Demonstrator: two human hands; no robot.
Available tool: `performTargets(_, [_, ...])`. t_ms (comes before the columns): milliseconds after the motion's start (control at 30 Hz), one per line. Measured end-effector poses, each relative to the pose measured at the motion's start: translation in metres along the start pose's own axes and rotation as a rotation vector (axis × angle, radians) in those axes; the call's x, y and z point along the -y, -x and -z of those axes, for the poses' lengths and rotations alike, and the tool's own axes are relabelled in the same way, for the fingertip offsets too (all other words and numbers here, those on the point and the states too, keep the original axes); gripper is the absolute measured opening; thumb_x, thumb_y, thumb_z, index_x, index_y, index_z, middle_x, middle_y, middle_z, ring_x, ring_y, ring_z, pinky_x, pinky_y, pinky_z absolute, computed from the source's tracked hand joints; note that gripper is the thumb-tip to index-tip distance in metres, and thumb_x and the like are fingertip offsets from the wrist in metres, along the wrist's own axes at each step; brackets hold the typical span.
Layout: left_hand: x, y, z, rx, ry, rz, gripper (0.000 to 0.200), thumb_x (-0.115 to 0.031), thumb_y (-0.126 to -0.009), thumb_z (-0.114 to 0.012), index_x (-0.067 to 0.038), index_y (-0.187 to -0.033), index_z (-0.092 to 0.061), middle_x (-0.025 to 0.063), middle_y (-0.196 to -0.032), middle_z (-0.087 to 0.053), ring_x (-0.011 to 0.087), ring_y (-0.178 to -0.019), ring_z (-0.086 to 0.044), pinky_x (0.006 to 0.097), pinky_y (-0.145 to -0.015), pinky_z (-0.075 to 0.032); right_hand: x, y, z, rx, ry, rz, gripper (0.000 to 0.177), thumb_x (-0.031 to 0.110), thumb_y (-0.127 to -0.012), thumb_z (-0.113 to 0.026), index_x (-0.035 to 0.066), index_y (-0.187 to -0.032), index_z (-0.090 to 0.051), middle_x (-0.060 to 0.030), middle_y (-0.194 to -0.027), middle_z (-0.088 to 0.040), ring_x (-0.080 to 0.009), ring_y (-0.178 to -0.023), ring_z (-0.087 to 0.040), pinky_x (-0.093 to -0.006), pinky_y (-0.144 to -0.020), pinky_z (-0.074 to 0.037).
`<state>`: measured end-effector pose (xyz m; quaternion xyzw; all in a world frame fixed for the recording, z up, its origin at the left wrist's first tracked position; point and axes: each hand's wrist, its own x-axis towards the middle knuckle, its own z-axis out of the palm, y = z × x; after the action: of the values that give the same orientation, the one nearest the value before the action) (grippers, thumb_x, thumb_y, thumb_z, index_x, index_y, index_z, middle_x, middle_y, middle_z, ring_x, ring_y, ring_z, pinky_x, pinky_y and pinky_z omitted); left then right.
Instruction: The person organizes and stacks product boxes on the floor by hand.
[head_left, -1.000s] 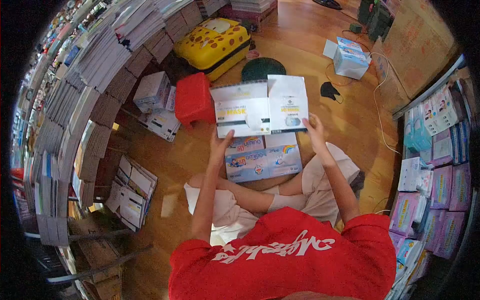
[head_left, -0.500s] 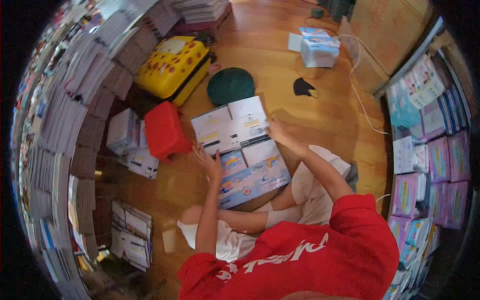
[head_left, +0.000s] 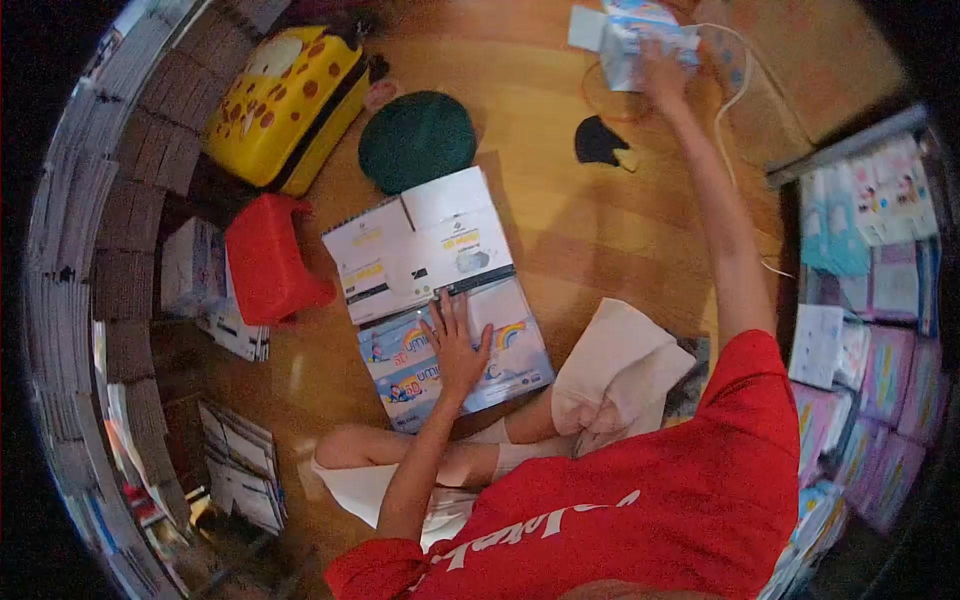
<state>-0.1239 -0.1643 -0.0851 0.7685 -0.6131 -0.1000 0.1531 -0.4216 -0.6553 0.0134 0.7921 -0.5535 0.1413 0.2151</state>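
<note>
My left hand (head_left: pixel 458 358) lies flat, fingers spread, on a flat piece of printed cardboard (head_left: pixel 405 392) that rests on the floor before my crossed legs. The cardboard has white upper panels and blue lower ones with rainbow pictures, with dark gaps between some panels. My right arm is stretched far forward. At its end my right hand (head_left: pixel 662 78) overlaps a small blue and white box (head_left: pixel 622 62) with a rainbow print and one white flap sticking out. Blur hides whether those fingers grip the box.
Beyond the cardboard sits a dark green round cushion (head_left: pixel 417 140). A red plastic stool (head_left: pixel 268 262) and a yellow spotted suitcase (head_left: pixel 285 110) stand at the left, near tall paper stacks (head_left: pixel 125 215). A black item (head_left: pixel 598 142) and a white cable (head_left: pixel 725 125) lie right. Packed shelves (head_left: pixel 870 330) line the right side.
My right hand has left the cardboard's right edge and reached forward to the small box. My left hand has shifted from the left edge onto the cardboard's middle. The view has shifted.
</note>
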Motion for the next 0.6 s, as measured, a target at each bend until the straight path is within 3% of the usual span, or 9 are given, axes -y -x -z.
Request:
performTargets(33, [0.000, 0.000, 0.002, 0.006, 0.002, 0.006, 0.067, -0.042, -0.085, -0.053, -0.011, -0.140, -0.030, 0.0143, -0.149, -0.014, 0.0392, -0.136, -0.010, 0.0585, -0.106, -0.004, 0.001, -0.008, 0.001, 0.027, 0.054, -0.042, 0.075, 0.019, -0.075, -0.063, 0.017, -0.140, -0.026, -0.0126, -0.145, -0.025, -0.0341, -0.127, -0.034, -0.0522, -0.101, -0.031])
performTargets(133, [-0.003, -0.004, 0.002, 0.016, -0.005, 0.018, 0.067, -0.041, -0.084, -0.053, -0.012, -0.140, -0.031, 0.0148, -0.149, -0.015, 0.0391, -0.136, -0.011, 0.0582, -0.106, -0.004, -0.019, -0.033, -0.056, -0.347, 0.128, 0.138, 0.069, 0.015, -0.079, -0.059, 0.029, -0.139, -0.027, -0.0102, -0.147, -0.021, -0.0375, -0.118, -0.045, -0.0595, -0.089, -0.040])
performTargets(333, [0.000, -0.006, -0.002, 0.044, -0.037, 0.044, 0.066, -0.041, -0.084, -0.053, -0.014, -0.140, -0.032, 0.0156, -0.148, -0.018, 0.0392, -0.135, -0.013, 0.0577, -0.106, -0.005, -0.038, -0.052, -0.116, 0.007, 0.452, 0.357, 0.066, 0.008, -0.082, -0.054, 0.032, -0.138, -0.029, -0.0108, -0.147, -0.019, -0.0398, -0.109, -0.051, -0.0608, -0.075, -0.047])
performTargets(400, [-0.002, -0.006, -0.002, 0.036, -0.029, 0.037, 0.066, -0.041, -0.084, -0.054, -0.014, -0.140, -0.032, 0.0159, -0.148, -0.018, 0.0392, -0.135, -0.013, 0.0573, -0.107, -0.005, -0.039, -0.049, -0.117, 0.085, 0.543, 0.328, 0.066, 0.005, -0.083, -0.052, 0.033, -0.139, -0.029, -0.0113, -0.147, -0.020, -0.0409, -0.104, -0.054, -0.0589, -0.071, -0.050])
performTargets(500, [-0.002, -0.005, 0.002, 0.026, -0.022, 0.026, 0.065, -0.038, -0.084, -0.055, -0.013, -0.140, -0.032, 0.0162, -0.148, -0.016, 0.0393, -0.136, -0.012, 0.0571, -0.107, -0.005, -0.023, -0.039, -0.091, 0.069, 0.501, 0.179, 0.066, 0.001, -0.083, -0.050, 0.031, -0.139, -0.029, -0.0127, -0.141, -0.030, -0.0399, -0.096, -0.058, -0.0521, -0.069, -0.053])
performTargets(600, [-0.001, -0.003, 0.002, -0.005, -0.023, 0.011, 0.065, -0.040, -0.084, -0.054, -0.014, -0.140, -0.032, 0.0153, -0.148, -0.017, 0.0385, -0.136, -0.013, 0.0567, -0.107, -0.005, -0.038, -0.013, -0.013, -0.014, 0.166, 0.078, 0.062, 0.003, -0.081, -0.053, 0.027, -0.136, -0.037, -0.0164, -0.123, -0.050, -0.0329, -0.088, -0.062, -0.0446, -0.068, -0.053])
